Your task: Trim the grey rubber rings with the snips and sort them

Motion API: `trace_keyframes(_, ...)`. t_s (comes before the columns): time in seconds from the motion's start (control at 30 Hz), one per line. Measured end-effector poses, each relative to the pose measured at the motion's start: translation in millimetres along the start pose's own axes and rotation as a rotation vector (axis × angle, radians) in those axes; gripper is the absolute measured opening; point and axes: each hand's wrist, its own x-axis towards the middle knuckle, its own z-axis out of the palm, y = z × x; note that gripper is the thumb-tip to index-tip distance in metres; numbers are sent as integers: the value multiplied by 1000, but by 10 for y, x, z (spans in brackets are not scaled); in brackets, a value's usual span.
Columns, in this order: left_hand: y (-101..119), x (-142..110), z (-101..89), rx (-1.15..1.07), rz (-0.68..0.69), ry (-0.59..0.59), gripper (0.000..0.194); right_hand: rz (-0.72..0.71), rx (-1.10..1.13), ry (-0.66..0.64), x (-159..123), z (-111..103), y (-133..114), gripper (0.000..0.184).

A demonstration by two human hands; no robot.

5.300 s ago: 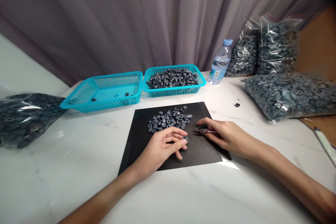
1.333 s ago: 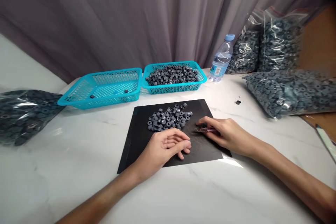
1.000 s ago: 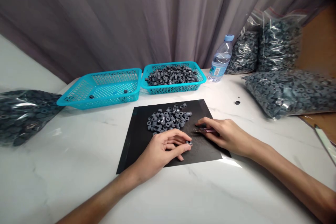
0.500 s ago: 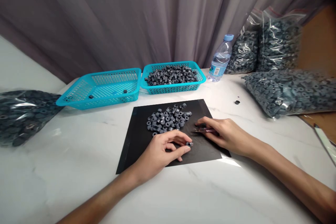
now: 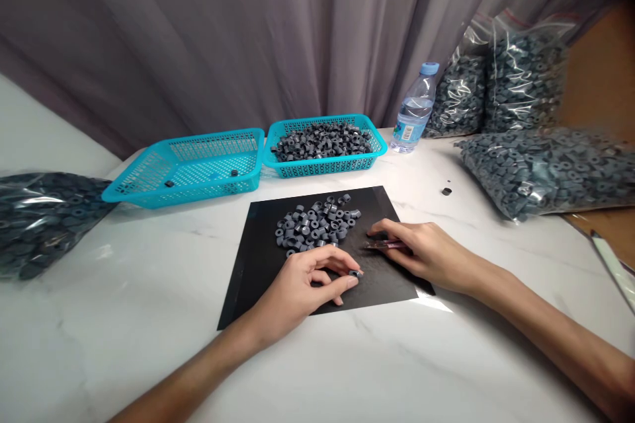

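Observation:
Between the thumb and fingertips of my left hand (image 5: 307, 281) is a small grey plastic ring (image 5: 354, 273), held just above the black mat (image 5: 391, 284). My right hand (image 5: 426, 250) rests at the mat's right side, closed around a slim tool (image 5: 381, 245) with a pinkish handle and a thin metallic tip pointing left. Its exact kind is hard to make out. A loose pile of short grey plastic rings (image 5: 317, 225) lies on the mat beyond my left hand, which hides the pile's near edge.
Behind the mat stand a blue basket (image 5: 325, 167) full of grey rings and another blue basket (image 5: 183, 196) with a few pieces. A water bottle (image 5: 414, 109) is at back right. Filled plastic bags (image 5: 550, 172) lie right, another bag (image 5: 44, 225) left. One loose piece (image 5: 447, 192) sits on the table.
The ring in my left fingertips is turned slightly. Both hands stay nearly in place, and the whole view has shifted a little.

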Motion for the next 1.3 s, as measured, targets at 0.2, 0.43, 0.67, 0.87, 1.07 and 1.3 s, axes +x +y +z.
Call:
trace_keyframes(0.2, -2, -9, -8, 4, 0, -10, 24, 0, -6, 2, -6, -17, -16, 24)
trace_keyframes(0.43, -7, 1, 10, -54, 21, 7, 24, -14, -13, 7, -15, -3, -2, 24)
trace_keyframes(0.67, -47, 13, -10, -98, 69, 9, 21, -7, -14, -1, -6, -10, -4, 24)
trace_keyframes(0.87, -57, 20, -14, -84, 72, 16, 24, -4, -8, -3, -11, -15, -10, 23)
trace_keyframes(1.07, -67, 31, -16, -94, 16, 9, 27, 10, -5, -3, -9, -17, -19, 24)
trace_keyframes(1.3, -64, 42, -13, -97, 13, 21, 25, 16, -3, -11, -8, -11, -16, 23)
